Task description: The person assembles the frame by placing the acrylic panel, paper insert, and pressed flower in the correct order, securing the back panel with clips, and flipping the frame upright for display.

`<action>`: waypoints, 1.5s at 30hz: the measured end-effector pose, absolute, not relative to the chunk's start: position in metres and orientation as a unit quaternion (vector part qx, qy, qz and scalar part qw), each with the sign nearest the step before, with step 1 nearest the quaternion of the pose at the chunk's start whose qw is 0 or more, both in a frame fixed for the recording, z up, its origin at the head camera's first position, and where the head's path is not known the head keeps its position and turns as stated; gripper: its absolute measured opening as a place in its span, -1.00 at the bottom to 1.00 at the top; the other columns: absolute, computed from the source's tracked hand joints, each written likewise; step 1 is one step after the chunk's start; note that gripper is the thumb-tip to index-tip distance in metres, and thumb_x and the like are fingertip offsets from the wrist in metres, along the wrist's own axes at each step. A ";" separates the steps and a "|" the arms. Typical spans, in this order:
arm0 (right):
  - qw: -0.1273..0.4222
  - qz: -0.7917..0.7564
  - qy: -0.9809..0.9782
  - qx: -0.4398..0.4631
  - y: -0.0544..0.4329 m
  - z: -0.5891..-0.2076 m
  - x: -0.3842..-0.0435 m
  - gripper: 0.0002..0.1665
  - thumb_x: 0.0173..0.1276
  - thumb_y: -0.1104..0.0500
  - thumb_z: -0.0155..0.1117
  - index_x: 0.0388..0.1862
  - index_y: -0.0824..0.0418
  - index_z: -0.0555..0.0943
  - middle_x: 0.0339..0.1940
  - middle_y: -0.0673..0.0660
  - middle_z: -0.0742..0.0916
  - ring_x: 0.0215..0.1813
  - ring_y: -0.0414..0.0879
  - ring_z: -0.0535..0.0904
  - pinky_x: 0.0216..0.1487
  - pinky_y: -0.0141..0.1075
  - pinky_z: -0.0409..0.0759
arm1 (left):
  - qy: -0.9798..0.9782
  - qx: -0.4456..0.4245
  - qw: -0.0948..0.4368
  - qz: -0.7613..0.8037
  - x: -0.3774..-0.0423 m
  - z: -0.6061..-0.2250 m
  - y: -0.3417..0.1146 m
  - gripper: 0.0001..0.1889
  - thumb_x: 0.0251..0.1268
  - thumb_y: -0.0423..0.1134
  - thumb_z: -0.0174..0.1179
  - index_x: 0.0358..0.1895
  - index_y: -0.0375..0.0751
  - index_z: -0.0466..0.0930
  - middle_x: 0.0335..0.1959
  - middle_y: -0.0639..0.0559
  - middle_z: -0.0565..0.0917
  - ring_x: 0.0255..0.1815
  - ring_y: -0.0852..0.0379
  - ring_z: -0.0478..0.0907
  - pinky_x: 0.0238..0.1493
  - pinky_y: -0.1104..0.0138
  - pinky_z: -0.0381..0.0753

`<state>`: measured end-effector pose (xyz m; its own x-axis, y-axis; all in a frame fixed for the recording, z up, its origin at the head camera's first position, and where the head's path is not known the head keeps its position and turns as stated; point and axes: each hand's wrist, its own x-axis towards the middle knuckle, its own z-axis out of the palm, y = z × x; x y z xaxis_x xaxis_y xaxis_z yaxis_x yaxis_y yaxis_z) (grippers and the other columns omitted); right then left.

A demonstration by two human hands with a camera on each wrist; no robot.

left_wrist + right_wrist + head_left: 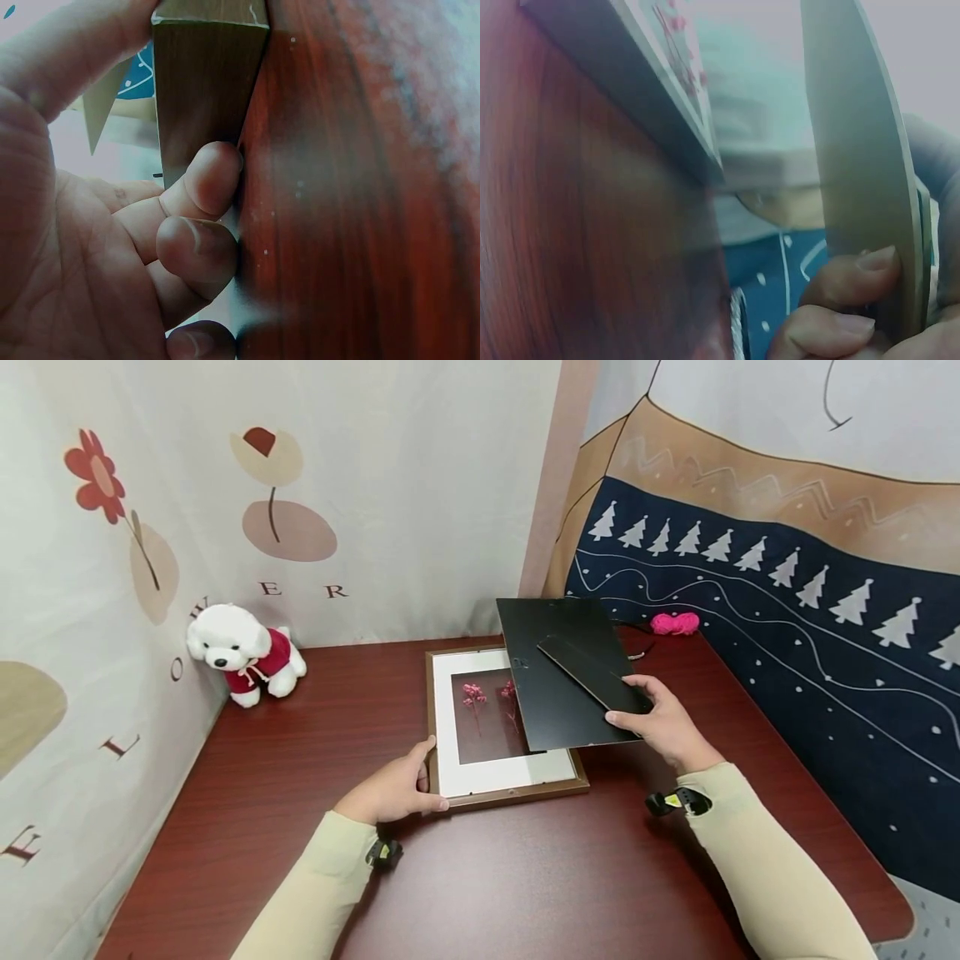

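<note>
A brown wooden picture frame [513,796] lies on the table, its white mat around a dark picture with pink-red dried flowers [474,695]. My left hand [393,785] grips the frame's near left corner, thumb at the front edge and fingers along the left side. In the left wrist view the fingertips [214,180] press against the frame's side, close to the tabletop. My right hand [663,722] pinches the black backing board [566,722] by its right edge, with its stand leg [585,670] under the thumb. The board hangs tilted above the frame, covering its right part; its underside [855,142] is pale brown.
A white plush dog [255,652] in a red top stands at the table's back left. Behind the board, a bright pink bundle [675,624] and a thin dark cord [637,655] lie at the back right. Printed curtains [420,485] border the reddish-brown table [525,877].
</note>
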<state>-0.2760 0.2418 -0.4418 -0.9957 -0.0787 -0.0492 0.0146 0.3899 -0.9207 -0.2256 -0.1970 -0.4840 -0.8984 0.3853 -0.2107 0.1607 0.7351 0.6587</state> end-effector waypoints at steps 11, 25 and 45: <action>0.044 -0.585 0.810 -0.021 0.198 -0.452 -0.284 -0.13 0.40 0.21 0.47 0.61 0.18 0.30 0.55 0.32 0.38 0.40 0.23 0.43 0.19 -0.37 0.59 | 0.916 0.148 0.173 0.330 -0.225 -0.482 -0.197 0.26 0.12 0.02 0.60 0.71 -0.34 -0.09 -0.34 0.01 0.56 -0.39 0.13 0.48 -0.32 0.26 0.49; 0.059 -0.565 0.823 -0.022 0.153 -0.459 -0.272 -0.12 0.36 0.23 0.44 0.60 0.21 0.29 0.60 0.32 0.35 0.50 0.22 0.38 0.54 0.11 0.34 | 0.914 0.150 0.170 0.338 -0.226 -0.483 -0.196 0.24 0.12 -0.02 0.60 0.70 -0.34 -0.08 -0.35 0.02 0.57 -0.39 0.13 0.50 -0.30 0.25 0.51; 0.085 -0.538 0.838 -0.029 0.128 -0.461 -0.263 -0.06 0.30 0.20 0.49 0.59 0.29 0.29 0.55 0.33 0.41 0.42 0.23 0.45 0.47 0.10 0.40 | 0.911 0.150 0.172 0.343 -0.225 -0.482 -0.198 0.25 0.12 -0.02 0.61 0.70 -0.35 -0.09 -0.35 0.03 0.56 -0.40 0.13 0.48 -0.33 0.27 0.49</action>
